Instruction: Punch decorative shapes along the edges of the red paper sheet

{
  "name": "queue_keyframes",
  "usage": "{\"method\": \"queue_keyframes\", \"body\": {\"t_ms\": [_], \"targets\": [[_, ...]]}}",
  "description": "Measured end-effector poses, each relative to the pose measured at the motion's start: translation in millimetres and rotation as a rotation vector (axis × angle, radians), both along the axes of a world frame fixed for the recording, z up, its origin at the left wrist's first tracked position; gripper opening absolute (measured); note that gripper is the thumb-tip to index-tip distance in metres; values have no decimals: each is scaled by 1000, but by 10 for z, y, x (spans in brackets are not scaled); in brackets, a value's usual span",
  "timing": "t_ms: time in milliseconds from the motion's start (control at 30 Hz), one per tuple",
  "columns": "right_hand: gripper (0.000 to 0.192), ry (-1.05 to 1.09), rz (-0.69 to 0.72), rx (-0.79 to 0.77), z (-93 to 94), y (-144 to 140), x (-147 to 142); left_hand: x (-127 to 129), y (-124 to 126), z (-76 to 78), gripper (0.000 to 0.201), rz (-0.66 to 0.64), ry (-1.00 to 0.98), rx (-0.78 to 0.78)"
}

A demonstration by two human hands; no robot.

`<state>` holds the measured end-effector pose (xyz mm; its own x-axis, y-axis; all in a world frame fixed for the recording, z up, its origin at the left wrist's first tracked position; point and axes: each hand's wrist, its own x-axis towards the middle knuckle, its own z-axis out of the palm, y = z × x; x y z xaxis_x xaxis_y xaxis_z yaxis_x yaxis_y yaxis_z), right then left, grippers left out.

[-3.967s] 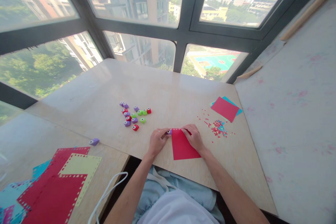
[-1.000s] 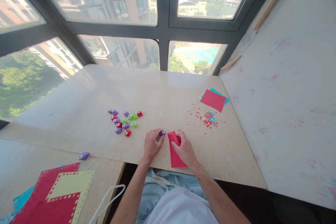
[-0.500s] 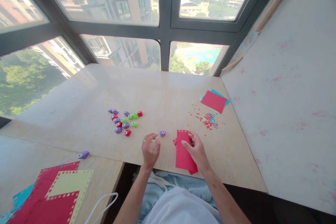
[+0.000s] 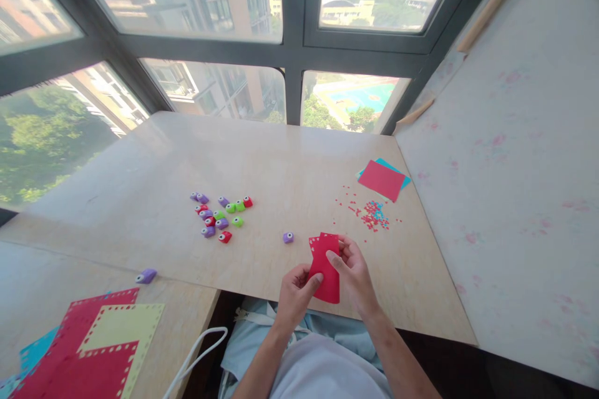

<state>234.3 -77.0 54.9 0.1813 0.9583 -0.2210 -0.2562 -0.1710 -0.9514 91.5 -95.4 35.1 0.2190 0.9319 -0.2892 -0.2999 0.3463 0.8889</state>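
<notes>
Both hands hold a folded sheet of red paper [image 4: 328,282] just over the table's front edge. My left hand [image 4: 297,296] pinches its left side, thumb on top. My right hand [image 4: 354,271] grips the upper right side, with its thumb across the front and fingers behind. Small punched holes show along the paper's top edges, which fan apart. Beyond the paper, a purple craft punch [image 4: 288,237] rests on the table, touched by neither hand.
Several purple, red and green punches [image 4: 219,215] cluster at centre left. Red and blue paper bits [image 4: 374,216] lie at right below a red sheet [image 4: 381,180] on blue paper. At lower left are hole-edged sheets [image 4: 126,327], another purple punch [image 4: 146,276] and a white cable [image 4: 194,355].
My left hand has moved right from beside the lone purple punch and taken hold of the red paper. The paper has turned slightly in my right hand.
</notes>
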Motion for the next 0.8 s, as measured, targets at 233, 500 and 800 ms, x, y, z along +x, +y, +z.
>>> {"method": "queue_keyframes", "body": {"t_ms": [233, 500, 800], "targets": [[53, 284, 111, -100, -45, -19, 113, -95, -14, 155, 31, 74, -91, -38], [49, 79, 240, -221, -92, 0, 409, -205, 40, 11, 37, 107, 277, 93], [44, -257, 208, -267, -215, 167, 549, -542, 413, -281, 34, 295, 1016, 551]]}}
